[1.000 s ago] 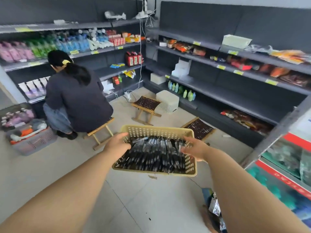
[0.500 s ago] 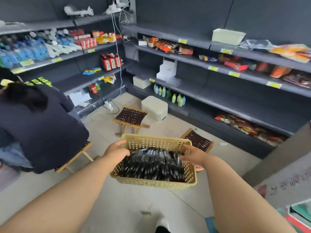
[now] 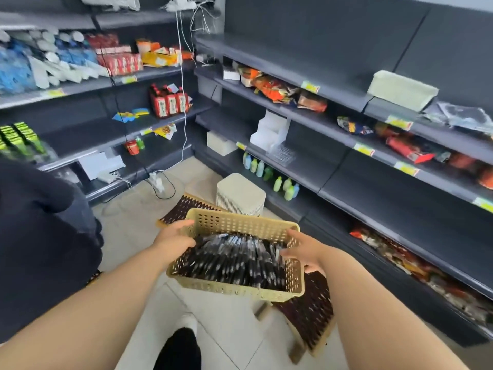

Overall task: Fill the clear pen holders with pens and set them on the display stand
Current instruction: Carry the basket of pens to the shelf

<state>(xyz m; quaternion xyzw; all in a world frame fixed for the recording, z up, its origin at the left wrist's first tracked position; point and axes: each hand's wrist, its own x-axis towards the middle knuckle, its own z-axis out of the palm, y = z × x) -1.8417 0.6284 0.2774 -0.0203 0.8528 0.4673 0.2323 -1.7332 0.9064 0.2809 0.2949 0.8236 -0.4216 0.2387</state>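
I carry a beige perforated basket [image 3: 240, 288] full of black pens [image 3: 234, 259] in front of me, above the floor. My left hand [image 3: 173, 236] grips its left rim and my right hand [image 3: 304, 249] grips its right rim. On the middle shelf at the right stands a white stepped display stand [image 3: 269, 130], with a clear holder tray [image 3: 282, 154] lying just in front of it.
A person in dark clothes [image 3: 40, 236] crouches close on my left. Two low woven stools [image 3: 309, 313] and an upturned white basket [image 3: 240, 194] stand on the tiled floor ahead. Dark shelves with snacks and bottles line the left and right walls. My shoe [image 3: 186, 323] shows below.
I have walked forward with the basket toward the corner shelves. The crouching person has slid to the left edge, and the stools and white basket are now closer.
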